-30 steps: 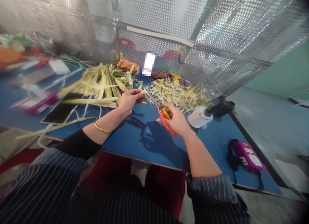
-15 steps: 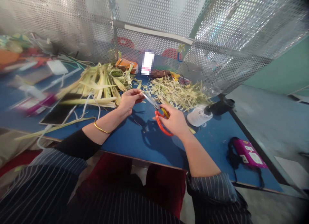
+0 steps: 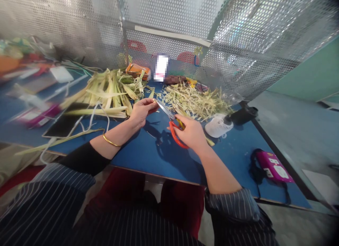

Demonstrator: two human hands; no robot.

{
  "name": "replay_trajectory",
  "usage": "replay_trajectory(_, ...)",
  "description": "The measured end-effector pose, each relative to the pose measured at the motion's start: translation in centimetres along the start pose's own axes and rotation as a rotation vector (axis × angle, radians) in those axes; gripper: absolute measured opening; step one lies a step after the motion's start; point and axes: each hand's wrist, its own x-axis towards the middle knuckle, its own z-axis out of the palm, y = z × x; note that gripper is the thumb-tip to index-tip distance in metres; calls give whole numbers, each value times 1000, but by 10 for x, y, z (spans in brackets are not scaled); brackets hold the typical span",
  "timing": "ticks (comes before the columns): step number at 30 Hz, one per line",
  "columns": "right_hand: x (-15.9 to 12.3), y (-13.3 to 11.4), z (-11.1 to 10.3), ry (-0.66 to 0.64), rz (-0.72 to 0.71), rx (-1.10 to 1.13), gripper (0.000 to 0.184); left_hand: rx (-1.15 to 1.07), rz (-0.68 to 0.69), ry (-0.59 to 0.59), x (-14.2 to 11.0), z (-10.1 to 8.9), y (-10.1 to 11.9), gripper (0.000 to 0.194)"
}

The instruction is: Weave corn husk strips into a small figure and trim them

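Note:
Red-handled scissors [image 3: 178,137] are in my right hand [image 3: 192,132], which is closed round the grips; the blades point up and left. Their tips meet the fingertips of my left hand [image 3: 143,110], pinched on something too small to make out. Both hands are raised over the blue table [image 3: 137,147]. Behind my left hand lies a heap of long pale-green dried leaves [image 3: 107,92], like corn husks. Beyond the scissors spreads a pile of short cut leaf pieces [image 3: 196,100].
A white thread spool [image 3: 218,126] and a black spool [image 3: 243,116] stand to the right. Near the right edge sits a magenta power box [image 3: 274,166] with a black cord. A dark phone [image 3: 66,121] with a white cable lies left. A perforated metal screen [image 3: 169,13] closes the back.
Hardly anything differs. Both hands and the scissors keep almost the same pose, and the view has shifted very slightly.

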Motion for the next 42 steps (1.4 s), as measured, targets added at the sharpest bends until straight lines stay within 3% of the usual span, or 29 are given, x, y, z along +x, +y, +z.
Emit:
replay_trajectory(17, 1, 6, 1, -12, -89, -102, 32, 24, -48, -30, 1, -1, 1, 11)
replay_trajectory(21, 1, 7, 3, 20, -51, 9, 32, 56, -65, -16, -1, 0, 5, 16)
replay_trajectory(26, 5, 11, 6, 82, 95, 319, 47, 48, -86, -49, -6, 1, 11, 24)
replay_trajectory(30, 6, 6, 3, -43, 193, 772, 49, 50, -79, -125, -6, 1, 12, 26)
replay_trajectory(32, 5, 1, -1, -126, 216, 946, 46, 70, -62, -103, -4, 1, 11, 25)
replay_trajectory(36, 0, -2, -8, -335, 264, 1107, 42, 98, -10, 12, -1, 0, 10, 20)
replay_trajectory(42, -3, 7, -6, -511, 261, 1247, 42, 147, 134, 28, -3, 2, 11, 16)
